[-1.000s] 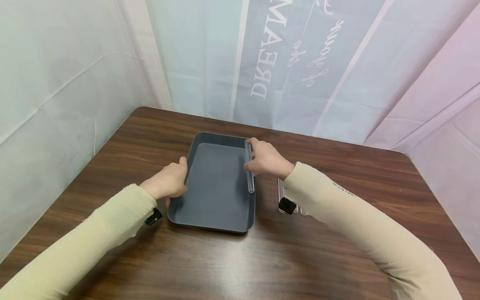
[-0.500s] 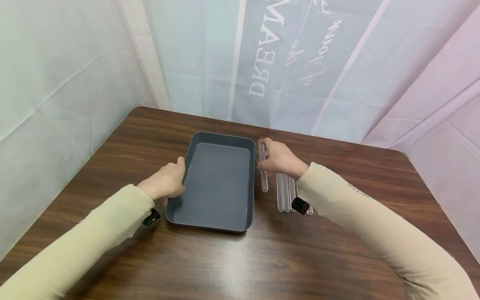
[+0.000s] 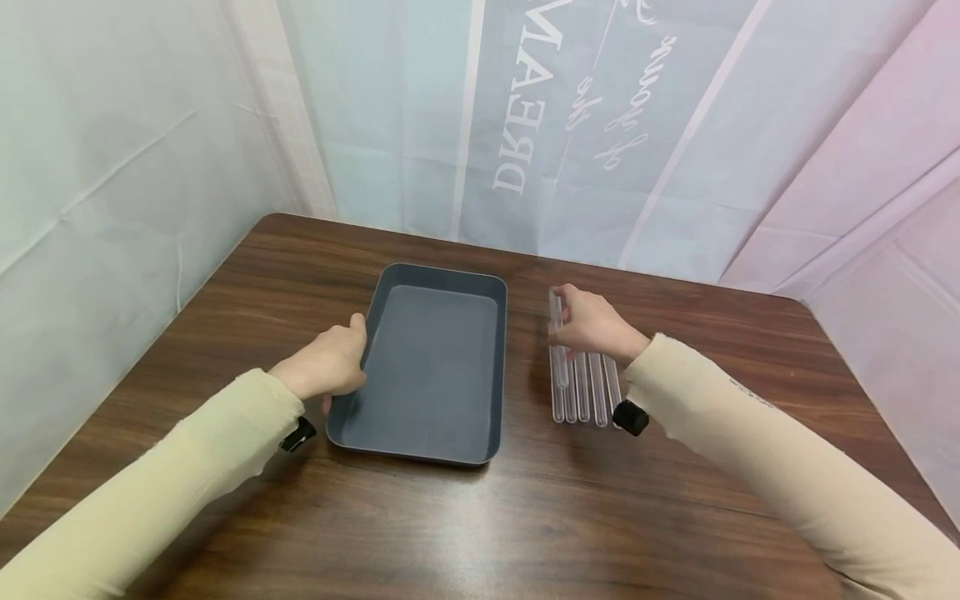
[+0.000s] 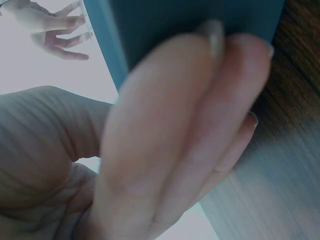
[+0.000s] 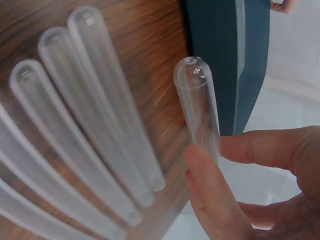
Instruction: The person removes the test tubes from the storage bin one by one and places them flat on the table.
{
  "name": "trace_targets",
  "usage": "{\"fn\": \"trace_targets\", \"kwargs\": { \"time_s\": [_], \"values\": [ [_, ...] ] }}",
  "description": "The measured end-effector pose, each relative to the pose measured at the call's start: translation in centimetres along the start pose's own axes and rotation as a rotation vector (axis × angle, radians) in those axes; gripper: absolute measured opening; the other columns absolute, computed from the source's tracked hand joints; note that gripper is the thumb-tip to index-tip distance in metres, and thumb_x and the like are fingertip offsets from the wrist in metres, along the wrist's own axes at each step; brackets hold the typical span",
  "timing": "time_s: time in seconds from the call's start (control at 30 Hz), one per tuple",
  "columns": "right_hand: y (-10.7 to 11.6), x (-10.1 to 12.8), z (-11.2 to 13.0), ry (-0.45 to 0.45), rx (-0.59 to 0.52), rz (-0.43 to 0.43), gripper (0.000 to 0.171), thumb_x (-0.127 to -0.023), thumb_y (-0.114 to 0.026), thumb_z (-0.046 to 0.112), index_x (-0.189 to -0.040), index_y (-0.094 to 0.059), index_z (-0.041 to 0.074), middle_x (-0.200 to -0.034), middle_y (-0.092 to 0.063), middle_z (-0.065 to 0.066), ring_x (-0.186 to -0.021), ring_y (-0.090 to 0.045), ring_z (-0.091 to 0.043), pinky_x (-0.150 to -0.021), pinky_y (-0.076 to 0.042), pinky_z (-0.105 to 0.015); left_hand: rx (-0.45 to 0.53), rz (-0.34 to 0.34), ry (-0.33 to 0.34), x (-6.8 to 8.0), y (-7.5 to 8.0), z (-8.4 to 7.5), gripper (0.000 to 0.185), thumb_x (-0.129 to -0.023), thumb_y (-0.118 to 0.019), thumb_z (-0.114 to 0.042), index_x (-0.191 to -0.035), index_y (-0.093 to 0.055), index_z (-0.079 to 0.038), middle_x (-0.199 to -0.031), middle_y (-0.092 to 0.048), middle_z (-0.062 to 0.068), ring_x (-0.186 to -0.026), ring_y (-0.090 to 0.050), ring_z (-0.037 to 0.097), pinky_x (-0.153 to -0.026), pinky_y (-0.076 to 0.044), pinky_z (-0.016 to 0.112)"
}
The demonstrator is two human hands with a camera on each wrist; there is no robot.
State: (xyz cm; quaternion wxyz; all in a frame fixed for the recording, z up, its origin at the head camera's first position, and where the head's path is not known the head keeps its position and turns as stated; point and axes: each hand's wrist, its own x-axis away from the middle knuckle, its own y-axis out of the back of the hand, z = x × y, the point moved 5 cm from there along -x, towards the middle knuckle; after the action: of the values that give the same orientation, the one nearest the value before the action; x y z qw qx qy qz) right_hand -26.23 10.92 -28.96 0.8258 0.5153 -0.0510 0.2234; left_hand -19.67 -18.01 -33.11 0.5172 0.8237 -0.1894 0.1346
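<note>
My left hand [image 3: 324, 362] grips the left wall of a dark grey rectangular baking tray [image 3: 435, 367]. In the left wrist view its fingers press the tray's outer wall [image 4: 165, 17]. My right hand [image 3: 596, 325] pinches a clear test tube [image 5: 197, 95] between thumb and fingers, round end pointing away from the palm. In the head view this tube overlaps a row of several similar test tubes [image 3: 584, 396], lying side by side right of the tray. The right wrist view shows the row's rounded ends, beside the held tube. Part of the row is hidden behind my right hand.
The dark wooden table [image 3: 420, 533] carries everything, with a rounded back right corner. A pale blue and white printed cloth [image 3: 405, 125] hangs behind it, with light cloth along both sides. A black wrist camera [image 3: 631, 417] sits under my right wrist.
My right hand has carried the test tube from above the tray's right edge rightward to over the row of tubes. My left hand has stayed on the tray.
</note>
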Motion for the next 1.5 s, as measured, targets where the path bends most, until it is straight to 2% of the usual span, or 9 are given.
{"fn": "trace_targets", "kwargs": {
  "time_s": [0.2, 0.37, 0.63, 0.9, 1.17, 1.5],
  "values": [
    [0.3, 0.5, -1.8, 0.011, 0.024, -0.016, 0.076, -0.084, -0.062, 0.007, -0.149, -0.022, -0.003, -0.101, -0.047, -0.018, -0.063, -0.068, -0.020, -0.071, -0.057, -0.035, -0.004, -0.006, -0.009, -0.1, -0.1, -0.2, 0.081, -0.083, -0.050, 0.007, -0.143, 0.003, 0.018, -0.084, -0.059, 0.038, -0.036, -0.060, 0.021, -0.038, -0.052, 0.029],
    [0.5, 1.2, -3.3, -0.020, -0.005, -0.011, 0.076, -0.084, -0.060, 0.006, -0.149, -0.021, -0.003, -0.107, -0.047, -0.022, -0.064, -0.068, -0.021, -0.070, -0.059, -0.038, 0.002, -0.007, -0.009, -0.1, -0.1, -0.1, 0.075, -0.083, -0.049, 0.007, -0.140, -0.003, 0.018, -0.082, -0.058, 0.035, -0.036, -0.060, 0.022, -0.038, -0.052, 0.029],
    [0.8, 2.0, -5.4, -0.059, -0.029, -0.012, 0.077, -0.085, -0.059, 0.004, -0.150, -0.019, -0.002, -0.116, -0.048, -0.028, -0.067, -0.067, -0.025, -0.064, -0.060, -0.037, 0.004, -0.001, -0.011, 0.1, -0.1, -0.1, 0.074, -0.084, -0.048, 0.006, -0.141, -0.002, 0.018, -0.084, -0.059, 0.037, -0.036, -0.060, 0.023, -0.041, -0.054, 0.030],
    [0.9, 2.6, -7.1, -0.075, 0.003, -0.003, 0.076, -0.086, -0.060, 0.006, -0.149, -0.019, -0.004, -0.107, -0.051, -0.024, -0.062, -0.065, -0.021, -0.066, -0.058, -0.037, 0.000, 0.004, -0.008, 0.2, -0.1, 0.0, 0.078, -0.085, -0.048, 0.005, -0.142, 0.003, 0.020, -0.091, -0.059, 0.041, -0.037, -0.060, 0.023, -0.046, -0.055, 0.031],
    [1.0, 3.0, -8.4, -0.078, -0.028, -0.020, 0.076, -0.086, -0.062, 0.006, -0.148, -0.020, -0.006, -0.115, -0.051, -0.031, -0.063, -0.067, -0.021, -0.066, -0.060, -0.038, 0.008, 0.002, -0.018, 0.4, 0.0, -0.1, 0.077, -0.084, -0.048, 0.005, -0.141, 0.001, 0.020, -0.072, -0.061, 0.028, -0.036, -0.060, 0.023, -0.045, -0.055, 0.031],
    [0.5, 3.4, -10.3, -0.094, -0.027, -0.025, 0.073, -0.084, -0.062, 0.004, -0.145, -0.024, -0.011, -0.108, -0.052, -0.028, -0.060, -0.065, -0.017, -0.062, -0.059, -0.035, 0.009, -0.006, -0.024, 0.3, -0.1, -0.2, 0.075, -0.084, -0.048, 0.004, -0.140, -0.001, 0.020, -0.072, -0.060, 0.028, -0.036, -0.059, 0.023, -0.042, -0.054, 0.031]
  ]
}}
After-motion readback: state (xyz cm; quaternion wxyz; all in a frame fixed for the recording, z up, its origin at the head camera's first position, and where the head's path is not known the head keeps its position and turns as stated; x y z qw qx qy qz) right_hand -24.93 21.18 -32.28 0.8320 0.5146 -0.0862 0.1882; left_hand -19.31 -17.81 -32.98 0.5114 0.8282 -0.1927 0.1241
